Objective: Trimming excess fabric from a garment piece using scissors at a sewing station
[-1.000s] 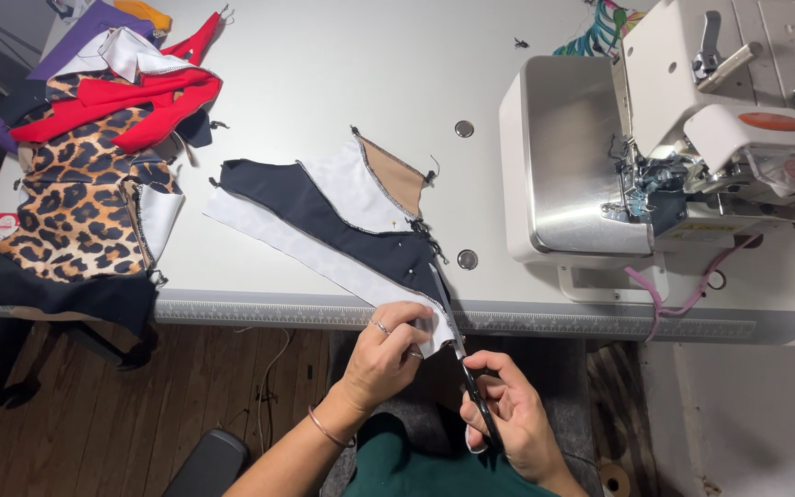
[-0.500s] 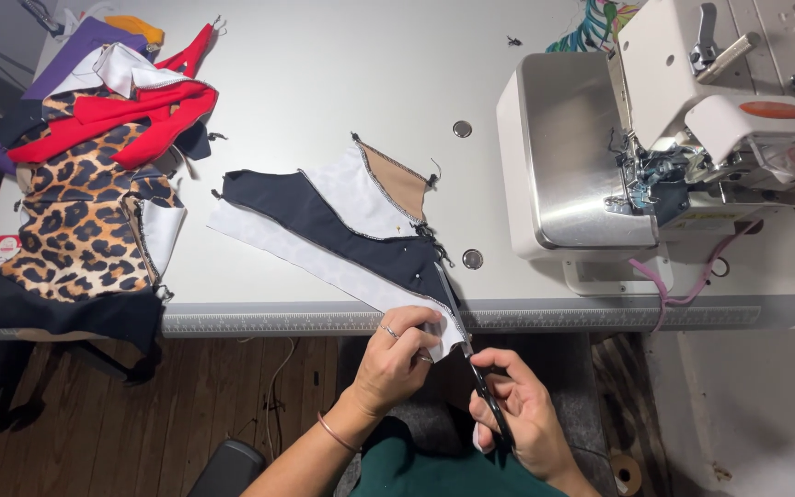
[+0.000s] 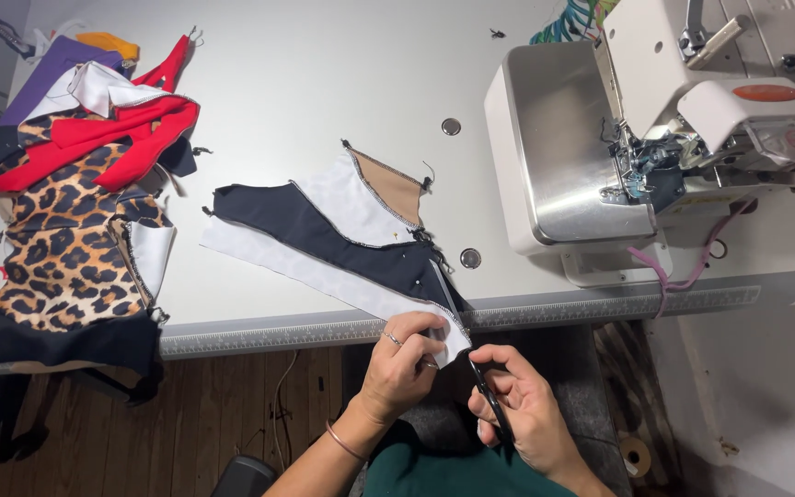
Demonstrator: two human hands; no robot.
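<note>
Beside sewing machine, fabric pile

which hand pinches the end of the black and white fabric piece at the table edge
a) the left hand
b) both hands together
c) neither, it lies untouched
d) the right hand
a: the left hand pinches the lower end of the black and white fabric piece, while the right hand holds the scissors just beside it.
</note>
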